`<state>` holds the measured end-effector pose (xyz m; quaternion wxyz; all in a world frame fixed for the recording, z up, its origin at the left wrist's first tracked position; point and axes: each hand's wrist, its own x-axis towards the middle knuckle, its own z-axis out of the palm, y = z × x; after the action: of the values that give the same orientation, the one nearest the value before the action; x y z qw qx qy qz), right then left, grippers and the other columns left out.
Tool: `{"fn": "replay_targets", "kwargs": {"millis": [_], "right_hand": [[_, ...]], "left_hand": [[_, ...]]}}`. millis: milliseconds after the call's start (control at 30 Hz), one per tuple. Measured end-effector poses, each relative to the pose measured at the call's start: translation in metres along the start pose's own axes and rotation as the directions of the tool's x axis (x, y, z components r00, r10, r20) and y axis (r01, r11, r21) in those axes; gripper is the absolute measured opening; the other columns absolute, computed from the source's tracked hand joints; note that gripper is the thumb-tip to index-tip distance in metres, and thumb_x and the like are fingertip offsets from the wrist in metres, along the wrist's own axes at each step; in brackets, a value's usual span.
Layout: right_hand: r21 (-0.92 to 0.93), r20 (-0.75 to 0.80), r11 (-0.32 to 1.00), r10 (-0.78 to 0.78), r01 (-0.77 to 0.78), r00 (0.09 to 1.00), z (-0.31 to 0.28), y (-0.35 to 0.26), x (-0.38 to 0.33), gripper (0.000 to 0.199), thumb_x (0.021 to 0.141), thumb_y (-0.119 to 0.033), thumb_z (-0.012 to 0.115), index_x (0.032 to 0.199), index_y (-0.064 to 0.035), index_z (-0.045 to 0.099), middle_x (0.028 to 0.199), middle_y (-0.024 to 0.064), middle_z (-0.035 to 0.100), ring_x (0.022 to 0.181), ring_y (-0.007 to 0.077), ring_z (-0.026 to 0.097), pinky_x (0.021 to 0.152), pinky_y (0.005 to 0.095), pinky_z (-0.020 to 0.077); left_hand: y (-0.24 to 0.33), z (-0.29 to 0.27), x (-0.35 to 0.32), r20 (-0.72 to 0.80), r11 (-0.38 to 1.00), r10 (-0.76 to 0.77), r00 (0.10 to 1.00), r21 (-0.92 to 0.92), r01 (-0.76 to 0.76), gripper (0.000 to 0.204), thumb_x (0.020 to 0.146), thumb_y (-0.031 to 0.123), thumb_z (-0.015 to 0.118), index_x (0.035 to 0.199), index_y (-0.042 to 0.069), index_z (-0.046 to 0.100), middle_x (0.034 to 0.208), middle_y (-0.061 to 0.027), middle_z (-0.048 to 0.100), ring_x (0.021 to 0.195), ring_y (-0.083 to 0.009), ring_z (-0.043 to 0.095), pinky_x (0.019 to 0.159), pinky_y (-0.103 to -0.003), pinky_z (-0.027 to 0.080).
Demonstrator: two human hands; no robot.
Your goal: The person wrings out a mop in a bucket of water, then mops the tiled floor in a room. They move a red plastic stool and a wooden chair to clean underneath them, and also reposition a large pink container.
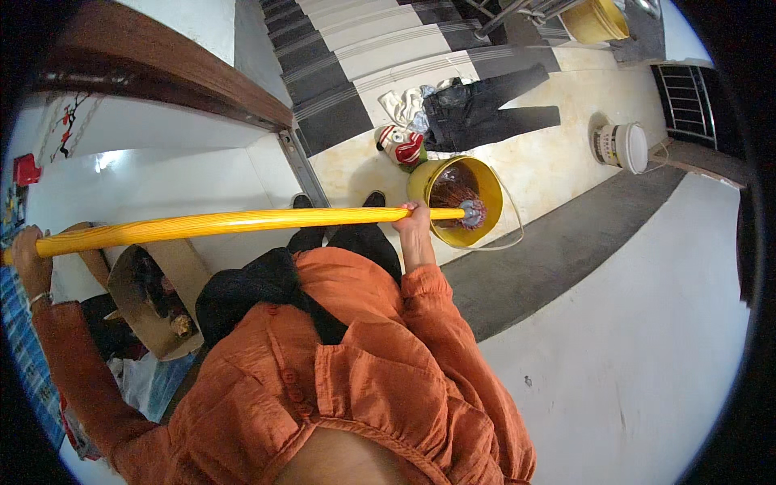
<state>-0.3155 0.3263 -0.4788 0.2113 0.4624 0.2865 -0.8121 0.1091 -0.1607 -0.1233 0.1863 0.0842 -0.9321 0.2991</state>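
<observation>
At far left, the fingers of the left hand (32, 263) are curled round the yellow pole (226, 228) near its end, a short stub showing past them. Just right of those fingers and nearer the body, an open box (182, 267) holds dark things. The pole runs rightward, nearly level across the view, into the fingers of the right hand (415, 217), which are wrapped round it close to its head (474, 213). Just beyond these fingers on the left lies a striped cloth (402, 145); farther beyond, dark trousers (465, 111) lie on the floor (566, 145). Just right of them, the head sits in the mouth of a yellow bucket (419, 181); well right stands a white pail (618, 147).
</observation>
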Motion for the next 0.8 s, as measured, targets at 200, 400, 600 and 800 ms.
{"fn": "replay_targets", "kwargs": {"millis": [200, 400, 600, 800], "right_hand": [[0.039, -0.037, 0.992, -0.116, 0.117, 0.993, 0.011, 0.034, -0.105, 0.021, 0.072, -0.003, 0.042, 0.056, -0.0113, 0.033, 0.049, -0.0026, 0.030, 0.043, 0.0121, 0.031, 0.047, 0.0267, 0.0367], [0.040, 0.066, 0.982, -0.189, 0.187, 0.980, 0.016, 0.049, -0.162, 0.023, 0.074, -0.001, 0.042, 0.056, -0.0109, 0.031, 0.050, -0.0027, 0.027, 0.043, 0.0110, 0.030, 0.049, 0.0269, 0.0347], [0.031, 0.068, 0.978, -0.208, 0.206, 0.976, 0.017, 0.056, -0.186, 0.022, 0.077, -0.006, 0.044, 0.059, -0.0113, 0.034, 0.052, -0.0028, 0.029, 0.045, 0.0112, 0.031, 0.050, 0.0270, 0.0348], [0.053, 0.054, 0.979, -0.199, 0.196, 0.978, 0.018, 0.056, -0.192, 0.020, 0.075, -0.003, 0.043, 0.059, -0.0109, 0.035, 0.053, -0.0031, 0.030, 0.044, 0.0110, 0.032, 0.050, 0.0270, 0.0353]], "left_hand": [[-0.094, 0.162, -0.159, 0.385, 0.977, -0.209, 0.899, 0.126, 0.173, 0.009, 0.071, 0.012, 0.057, 0.075, 0.007, 0.051, 0.074, -0.0078, 0.050, 0.081, -0.0275, 0.050, 0.083, -0.041, 0.036], [-0.105, 0.241, -0.227, 0.578, 0.941, -0.317, 0.752, 0.092, 0.326, 0.026, 0.063, 0.011, 0.065, 0.085, 0.010, 0.053, 0.081, -0.0076, 0.052, 0.086, -0.0273, 0.051, 0.091, -0.048, 0.029], [-0.119, 0.286, -0.296, 0.630, 0.845, -0.466, 0.621, 0.110, 0.523, 0.041, 0.052, 0.008, 0.072, 0.090, 0.011, 0.057, 0.087, -0.0090, 0.056, 0.090, -0.0270, 0.052, 0.082, -0.042, 0.035], [-0.091, 0.249, -0.239, 0.578, 0.912, -0.364, 0.730, 0.065, 0.404, 0.014, 0.060, 0.018, 0.063, 0.068, 0.008, 0.057, 0.073, -0.0092, 0.057, 0.076, -0.0278, 0.053, 0.071, -0.038, 0.039]]}}
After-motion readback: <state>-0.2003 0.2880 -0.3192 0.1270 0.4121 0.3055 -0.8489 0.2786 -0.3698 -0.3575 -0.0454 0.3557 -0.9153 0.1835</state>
